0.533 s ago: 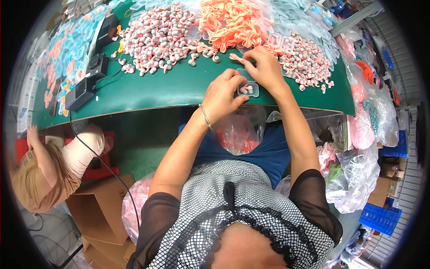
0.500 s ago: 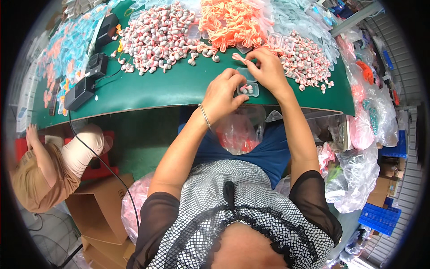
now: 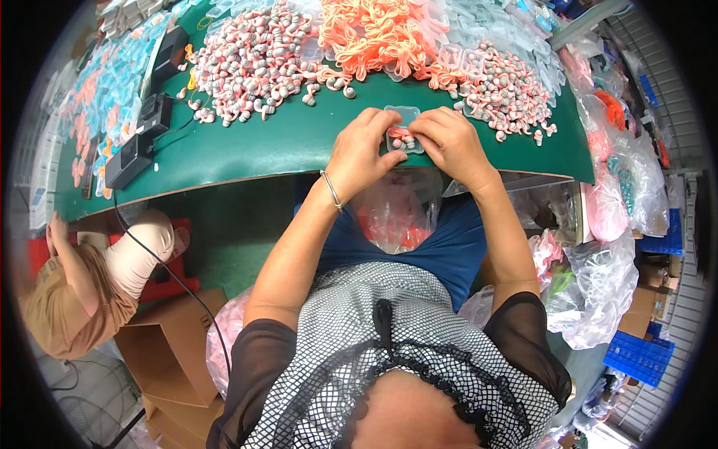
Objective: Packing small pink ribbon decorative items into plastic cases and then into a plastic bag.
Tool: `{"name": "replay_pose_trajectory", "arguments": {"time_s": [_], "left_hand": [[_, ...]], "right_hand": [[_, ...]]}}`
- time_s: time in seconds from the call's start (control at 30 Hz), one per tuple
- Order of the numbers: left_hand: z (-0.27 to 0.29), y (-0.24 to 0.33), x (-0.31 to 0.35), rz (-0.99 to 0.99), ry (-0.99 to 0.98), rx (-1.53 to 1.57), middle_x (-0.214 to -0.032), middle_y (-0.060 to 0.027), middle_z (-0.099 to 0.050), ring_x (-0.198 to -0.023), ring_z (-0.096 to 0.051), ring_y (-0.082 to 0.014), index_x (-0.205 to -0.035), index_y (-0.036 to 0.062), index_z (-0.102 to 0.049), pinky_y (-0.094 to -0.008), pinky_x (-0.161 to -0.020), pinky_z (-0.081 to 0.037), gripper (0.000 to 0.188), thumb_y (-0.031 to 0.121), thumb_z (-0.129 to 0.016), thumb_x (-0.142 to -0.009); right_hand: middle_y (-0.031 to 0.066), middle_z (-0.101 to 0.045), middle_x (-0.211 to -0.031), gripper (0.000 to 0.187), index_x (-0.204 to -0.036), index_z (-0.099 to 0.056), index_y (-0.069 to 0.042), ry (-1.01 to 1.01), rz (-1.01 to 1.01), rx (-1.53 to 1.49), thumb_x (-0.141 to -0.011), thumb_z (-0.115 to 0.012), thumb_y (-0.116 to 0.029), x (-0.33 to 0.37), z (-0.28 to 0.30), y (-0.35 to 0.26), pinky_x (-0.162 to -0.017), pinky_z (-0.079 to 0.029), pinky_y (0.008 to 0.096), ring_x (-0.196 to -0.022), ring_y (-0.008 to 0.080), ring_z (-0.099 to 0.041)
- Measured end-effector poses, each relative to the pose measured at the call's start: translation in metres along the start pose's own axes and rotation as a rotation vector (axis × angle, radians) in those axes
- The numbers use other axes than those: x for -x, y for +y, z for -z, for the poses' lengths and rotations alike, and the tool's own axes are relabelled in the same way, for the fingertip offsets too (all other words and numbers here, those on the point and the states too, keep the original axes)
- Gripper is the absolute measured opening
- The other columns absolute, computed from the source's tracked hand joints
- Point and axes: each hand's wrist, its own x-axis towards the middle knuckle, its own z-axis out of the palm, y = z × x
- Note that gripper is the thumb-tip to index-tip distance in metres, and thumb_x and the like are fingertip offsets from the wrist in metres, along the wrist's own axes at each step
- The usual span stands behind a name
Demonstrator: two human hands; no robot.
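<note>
At the table's near edge stands a small clear plastic box (image 3: 413, 150), its lid (image 3: 406, 112) folded back on the far side. Inside lie small rounded pink and grey pieces (image 3: 404, 142), with a bundle of orange-pink cord (image 3: 396, 132) at their far side. My left hand (image 3: 365, 148) grips the box's left side, thumb at the near edge and fingers at the far corner. My right hand (image 3: 452, 144) is closed at the box's right side, its fingertips pinched at the cord bundle; the fingers partly hide the cord's end.
Beyond my hands lie a heap of pink-and-grey pieces (image 3: 250, 63), a pile of orange cords (image 3: 374, 34) and another heap of pieces (image 3: 508, 90). Black boxes with a cable (image 3: 131, 159) stand left. A co-worker (image 3: 82, 292) sits at the left; plastic bags (image 3: 598, 288) fill the right.
My right hand has come down and nearer, bringing the cord bundle from above the table into the box. My left hand has stayed at the box, shifting slightly left.
</note>
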Motion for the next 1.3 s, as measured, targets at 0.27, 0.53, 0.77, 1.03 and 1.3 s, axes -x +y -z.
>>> {"name": "replay_pose_trajectory", "arguments": {"time_s": [0.27, 0.53, 0.77, 1.03, 1.3], "left_hand": [[-0.001, -0.003, 0.003, -0.029, 0.021, -0.016, -0.103, -0.01, -0.061, -0.078, -0.064, -0.0228, -0.1, 0.0029, -0.066, -0.0338, -0.069, -0.054, 0.035, 0.01, -0.084, -0.07], [0.0, 0.0, 0.003, -0.014, 0.008, 0.009, -0.102, -0.0107, -0.06, -0.087, -0.063, -0.0312, -0.096, 0.0033, -0.065, -0.0399, -0.075, -0.053, 0.035, 0.011, -0.083, -0.068], [-0.001, -0.003, 0.003, -0.085, 0.034, -0.042, -0.103, -0.0096, -0.061, -0.08, -0.063, -0.0251, -0.102, 0.0046, -0.065, -0.0338, -0.07, -0.054, 0.038, 0.011, -0.083, -0.07], [0.001, -0.001, 0.002, -0.083, 0.03, -0.036, -0.102, -0.0096, -0.061, -0.081, -0.064, -0.0258, -0.104, 0.0052, -0.065, -0.0346, -0.07, -0.054, 0.04, 0.011, -0.083, -0.07], [0.001, -0.001, 0.002, -0.067, 0.015, -0.038, -0.104, -0.0097, -0.061, -0.08, -0.063, -0.0249, -0.109, 0.0048, -0.063, -0.0345, -0.07, -0.054, 0.045, 0.012, -0.084, -0.069]], "right_hand": [[0.008, -0.064, -0.096, 0.018, -0.095, -0.069, -0.006, 0.0, -0.034, -0.051, -0.077, -0.069, -0.003, 0.008, -0.001, -0.007, -0.075, -0.05, 0.0387, -0.089, 0.0262, -0.062], [0.0091, -0.064, -0.096, 0.026, -0.105, -0.068, -0.006, 0.049, 0.014, 0.066, -0.079, -0.067, 0.0, 0.017, -0.005, -0.013, -0.076, -0.05, 0.0394, -0.089, 0.0278, -0.062], [0.0115, -0.063, -0.096, 0.024, -0.106, -0.068, -0.005, 0.123, -0.232, -0.205, -0.082, -0.066, 0.0, 0.018, -0.009, -0.014, -0.077, -0.052, 0.0391, -0.091, 0.0301, -0.062], [0.01, -0.063, -0.093, 0.016, -0.101, -0.069, -0.005, 0.057, -0.111, -0.069, -0.085, -0.067, -0.006, 0.014, -0.003, -0.007, -0.077, -0.05, 0.0394, -0.087, 0.0298, -0.061], [0.0114, -0.065, -0.097, 0.021, -0.107, -0.069, -0.006, -0.014, -0.334, 0.079, -0.087, -0.067, -0.014, -0.005, -0.012, 0.014, -0.083, -0.05, 0.0433, -0.096, 0.0311, -0.062]]}}
